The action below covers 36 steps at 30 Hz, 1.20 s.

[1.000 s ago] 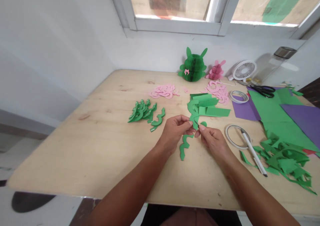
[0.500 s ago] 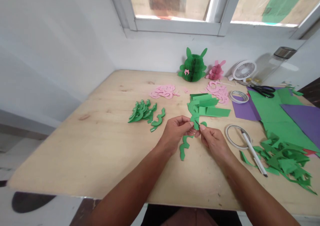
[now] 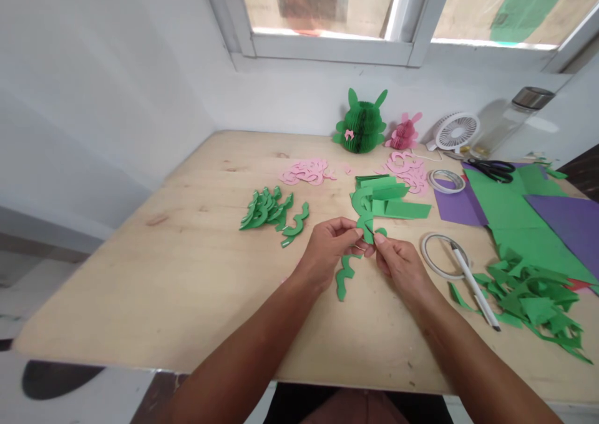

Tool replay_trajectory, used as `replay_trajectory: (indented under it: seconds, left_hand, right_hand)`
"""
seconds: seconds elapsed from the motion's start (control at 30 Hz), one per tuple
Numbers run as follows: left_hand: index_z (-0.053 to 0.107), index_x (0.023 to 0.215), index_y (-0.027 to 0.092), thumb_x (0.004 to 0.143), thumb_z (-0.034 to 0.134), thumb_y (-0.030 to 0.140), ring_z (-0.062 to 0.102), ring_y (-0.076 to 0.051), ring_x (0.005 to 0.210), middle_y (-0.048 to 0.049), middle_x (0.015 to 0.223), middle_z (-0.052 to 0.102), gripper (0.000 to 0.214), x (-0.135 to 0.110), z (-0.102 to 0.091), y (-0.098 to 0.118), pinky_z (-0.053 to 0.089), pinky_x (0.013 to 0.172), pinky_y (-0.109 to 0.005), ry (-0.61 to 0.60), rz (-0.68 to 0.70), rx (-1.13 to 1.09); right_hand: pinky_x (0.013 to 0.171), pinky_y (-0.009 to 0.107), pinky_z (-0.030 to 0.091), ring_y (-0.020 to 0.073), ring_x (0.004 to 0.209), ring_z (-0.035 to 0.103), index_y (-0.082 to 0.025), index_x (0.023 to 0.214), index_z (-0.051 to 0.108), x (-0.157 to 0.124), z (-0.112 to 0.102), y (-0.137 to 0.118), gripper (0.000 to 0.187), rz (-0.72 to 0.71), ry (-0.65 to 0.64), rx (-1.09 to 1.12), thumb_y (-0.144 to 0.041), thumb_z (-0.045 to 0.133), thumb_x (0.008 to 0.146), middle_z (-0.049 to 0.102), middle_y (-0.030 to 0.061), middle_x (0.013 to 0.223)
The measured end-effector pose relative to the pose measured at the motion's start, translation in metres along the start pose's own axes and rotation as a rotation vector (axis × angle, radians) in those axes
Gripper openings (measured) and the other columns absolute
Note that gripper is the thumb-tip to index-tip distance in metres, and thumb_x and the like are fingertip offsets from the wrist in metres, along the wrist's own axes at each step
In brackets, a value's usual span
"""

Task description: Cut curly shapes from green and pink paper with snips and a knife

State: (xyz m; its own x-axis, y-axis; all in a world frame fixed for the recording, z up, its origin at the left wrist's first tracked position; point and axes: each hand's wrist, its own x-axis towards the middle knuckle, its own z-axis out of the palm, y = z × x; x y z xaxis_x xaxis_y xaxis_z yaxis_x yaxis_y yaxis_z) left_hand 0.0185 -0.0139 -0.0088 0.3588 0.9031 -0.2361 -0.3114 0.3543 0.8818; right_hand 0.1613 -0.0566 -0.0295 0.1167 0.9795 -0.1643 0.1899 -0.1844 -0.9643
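Note:
Between my two hands is a green paper cutout [image 3: 367,235] with a scalloped edge. My left hand [image 3: 334,246] pinches it from the left, thumb on top. My right hand [image 3: 395,258] closes its thumb and finger at the right side of the same cutout, where a thin dark line shows; whether that is a fold or a gap I cannot tell. Just below my left fingers lies a wavy green strip [image 3: 344,280]. Beyond the hands are stacked green paper strips [image 3: 393,202]. To the left rests a heap of wavy green pieces [image 3: 266,208], some with white tape bits.
Pink cutouts [image 3: 306,171] lie farther back. A green honeycomb paper figure [image 3: 362,127], a small pink one [image 3: 403,133] and a fan [image 3: 458,130] stand by the wall. On the right are scissors [image 3: 493,170], tape rolls [image 3: 444,255], a pen [image 3: 475,286] and green scraps [image 3: 538,305].

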Motion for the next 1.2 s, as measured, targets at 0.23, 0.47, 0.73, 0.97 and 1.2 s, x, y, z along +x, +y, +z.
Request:
replay_trajectory:
  seconds: [0.23, 0.47, 0.73, 0.97, 1.2]
  left_hand:
    - [0.059, 0.069, 0.015, 0.064, 0.075, 0.027, 0.065, -0.014, 0.06, -0.0011, 0.064, 0.066, 0.02, -0.0003, -0.0005, 0.0016, 0.052, 0.062, -0.026, 0.0, -0.001, 0.023]
    - [0.061, 0.075, 0.016, 0.063, 0.075, 0.027, 0.063, -0.012, 0.058, -0.0002, 0.065, 0.066, 0.021, 0.0019, -0.0018, 0.0005, 0.052, 0.06, -0.025, 0.045, 0.034, 0.018]
    - [0.061, 0.068, 0.015, 0.064, 0.074, 0.028, 0.061, -0.012, 0.058, -0.0006, 0.062, 0.065, 0.019, 0.002, -0.0015, 0.0006, 0.052, 0.06, -0.024, 0.061, 0.043, 0.019]
    - [0.061, 0.068, 0.015, 0.064, 0.074, 0.026, 0.061, -0.011, 0.058, -0.0003, 0.061, 0.064, 0.018, 0.0015, -0.0012, 0.0004, 0.051, 0.06, -0.023, 0.059, 0.034, -0.009]
    - [0.062, 0.068, 0.015, 0.065, 0.074, 0.026, 0.061, -0.011, 0.058, -0.001, 0.062, 0.065, 0.017, 0.0023, -0.0013, -0.0009, 0.052, 0.061, -0.024, 0.064, 0.037, -0.006]
  right_hand:
    - [0.04, 0.023, 0.014, 0.0075, 0.041, 0.021, -0.014, 0.062, 0.063, 0.0002, -0.0009, 0.0006, 0.062, -0.016, 0.01, -0.04, -0.072, 0.048, 0.079, 0.031, -0.0061, 0.045]
    - [0.04, 0.023, 0.013, 0.0079, 0.041, 0.021, -0.014, 0.068, 0.065, 0.0011, -0.0015, 0.0048, 0.06, -0.011, 0.003, -0.053, -0.07, 0.048, 0.08, 0.03, -0.0067, 0.045]
    - [0.041, 0.023, 0.014, 0.0078, 0.042, 0.021, -0.014, 0.067, 0.065, 0.0004, -0.0011, 0.0035, 0.059, -0.018, -0.002, -0.067, -0.069, 0.048, 0.081, 0.029, -0.0069, 0.046]
    - [0.041, 0.023, 0.014, 0.0077, 0.043, 0.022, -0.014, 0.066, 0.066, 0.0011, -0.0013, 0.0043, 0.06, -0.01, -0.001, -0.063, -0.069, 0.047, 0.081, 0.031, -0.0062, 0.046]
    - [0.041, 0.022, 0.012, 0.0073, 0.042, 0.02, -0.014, 0.067, 0.066, 0.0024, -0.0016, 0.0071, 0.058, -0.019, -0.006, -0.051, -0.068, 0.049, 0.08, 0.029, -0.0072, 0.045]
